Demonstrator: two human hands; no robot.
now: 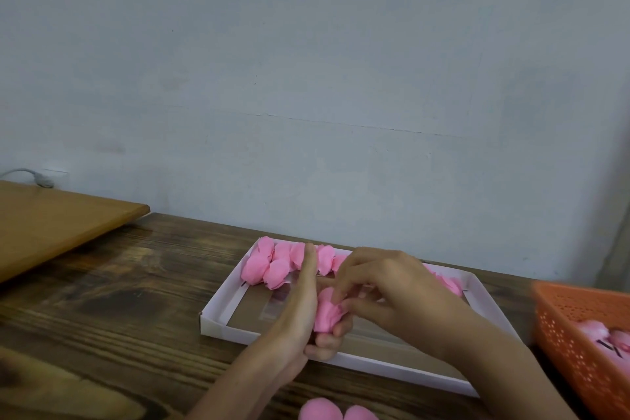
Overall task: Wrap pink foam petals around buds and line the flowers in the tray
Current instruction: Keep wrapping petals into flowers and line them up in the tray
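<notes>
- The left hand (305, 312) comes up from the bottom edge over the near rim of the tray, with the palm turned toward the right hand.
- Its forefinger (310, 259) stretches straight up toward the far side of the tray. Its lower fingers curl in underneath and grip the base of a pink foam flower (326, 314).
- The right hand (388, 290) reaches in from the lower right with its back facing up and the wrist bent. Its fingertips (339, 297) are curled down onto the top of the same flower and pinch the outer petal against it.
- How far the thumb of either hand closes cannot be told, because the flower and the fingers hide it.
- The flower is held upright between both hands, above the middle of the tray and clear of its floor.
- The tray (218, 320) is a shallow white cardboard tray with a brown floor. It lies on the dark wooden table (119, 283).
- A row of finished flowers (269, 264) lies along the far side of the tray, packed close from the left corner. More pink shows behind the right hand, near the right end.
- Loose pink petals (337, 412) lie on the table at the bottom edge, just beside the left forearm.
- An orange perforated basket (576, 344) stands to the right of the tray, cut off by the edge of the view. It holds pink pieces that are too blurred to name.
- A lighter wooden board (51, 215) lies at the far left, against the pale wall (306, 78).
</notes>
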